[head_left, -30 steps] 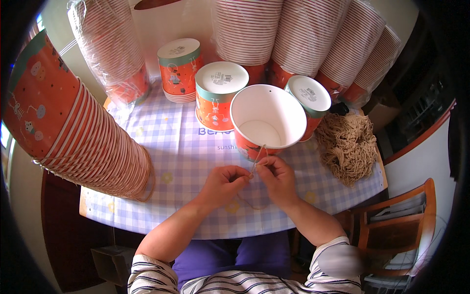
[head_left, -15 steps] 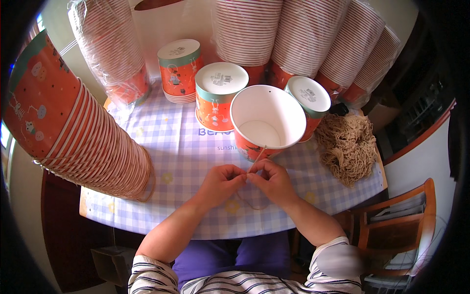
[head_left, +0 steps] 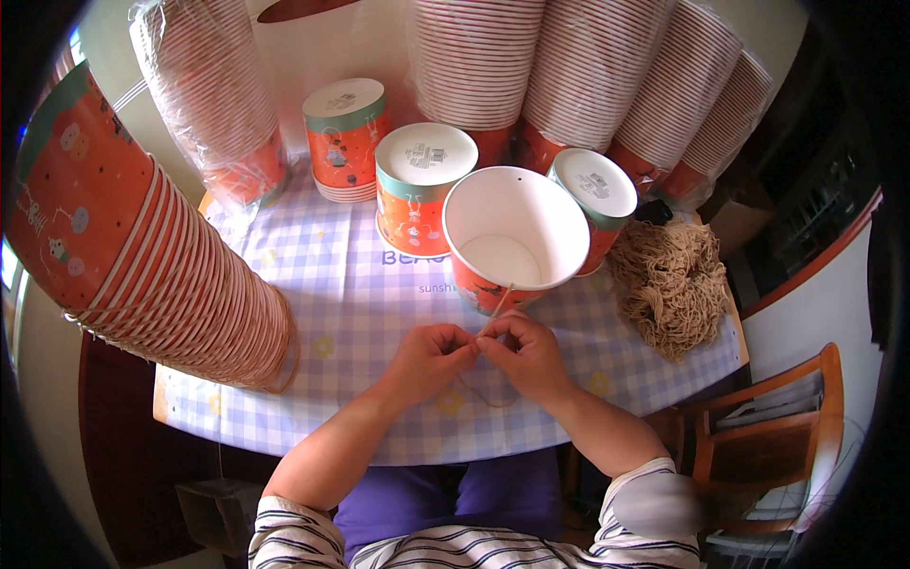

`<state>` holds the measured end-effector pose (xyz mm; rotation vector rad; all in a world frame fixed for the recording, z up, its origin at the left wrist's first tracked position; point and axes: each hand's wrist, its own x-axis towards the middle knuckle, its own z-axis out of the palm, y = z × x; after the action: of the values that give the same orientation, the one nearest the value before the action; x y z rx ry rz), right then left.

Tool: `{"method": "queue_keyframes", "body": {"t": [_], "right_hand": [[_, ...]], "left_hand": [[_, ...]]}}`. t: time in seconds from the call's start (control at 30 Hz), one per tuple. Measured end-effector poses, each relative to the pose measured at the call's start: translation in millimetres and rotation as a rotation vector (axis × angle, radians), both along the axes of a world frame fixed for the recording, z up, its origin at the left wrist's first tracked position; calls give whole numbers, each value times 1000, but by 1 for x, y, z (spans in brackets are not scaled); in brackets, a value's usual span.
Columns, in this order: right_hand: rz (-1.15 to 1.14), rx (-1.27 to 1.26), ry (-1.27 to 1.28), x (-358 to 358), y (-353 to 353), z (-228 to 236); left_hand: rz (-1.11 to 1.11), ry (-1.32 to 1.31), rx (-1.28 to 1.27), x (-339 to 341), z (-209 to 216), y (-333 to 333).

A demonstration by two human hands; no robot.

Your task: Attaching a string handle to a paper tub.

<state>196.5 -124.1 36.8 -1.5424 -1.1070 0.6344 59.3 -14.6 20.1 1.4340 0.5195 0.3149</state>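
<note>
An orange paper bucket with a white inside point(head_left: 517, 213) stands upright, mouth tilted toward me, with one small hole showing near its far rim. From its near rim a thin beige cord point(head_left: 505, 302) runs down to my fingers. My left hand point(head_left: 431, 358) and my right hand point(head_left: 527, 355) meet just in front of the bucket, both pinching the cord between thumb and fingertips. A loose end of it curls on the cloth beneath them. Whatever knot or loop lies between the fingertips is hidden.
Upside-down buckets point(head_left: 427, 156) stand behind, another point(head_left: 597, 190) to the right. A tangled heap of beige cord point(head_left: 671, 289) lies on the right of the checked tablecloth point(head_left: 332, 408). A tall leaning bucket stack with cords point(head_left: 180, 275) is on the left; wrapped stacks point(head_left: 592, 76) line the back.
Both hands stay pinched on the cord at nearly the same place, with only slight finger movement. The whole view has shifted a little.
</note>
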Motion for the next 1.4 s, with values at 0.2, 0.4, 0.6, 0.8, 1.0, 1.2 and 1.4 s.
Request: {"method": "queue_keyframes", "body": {"t": [0.2,0.4,0.6,0.8,1.0,1.2,1.4], "right_hand": [[-104,84,90,-1,-2,-7],[-159,122,234,-4,-1,-2],[-104,72,509,-9,3,16],[-154,122,661,-8,6,26],[-202,149,657,-10,9,30],[-296,191,683,-16,11,35],[-234,170,729,-13,4,21]], "left_hand": [[-107,-1,-59,-1,-1,-1],[-262,216,74,-3,5,-4],[-457,315,289,-8,29,-12],[-506,270,317,-9,30,-14],[-533,282,321,-8,31,-16],[-563,265,282,-8,25,-17],[-533,258,252,-7,22,-18]]}}
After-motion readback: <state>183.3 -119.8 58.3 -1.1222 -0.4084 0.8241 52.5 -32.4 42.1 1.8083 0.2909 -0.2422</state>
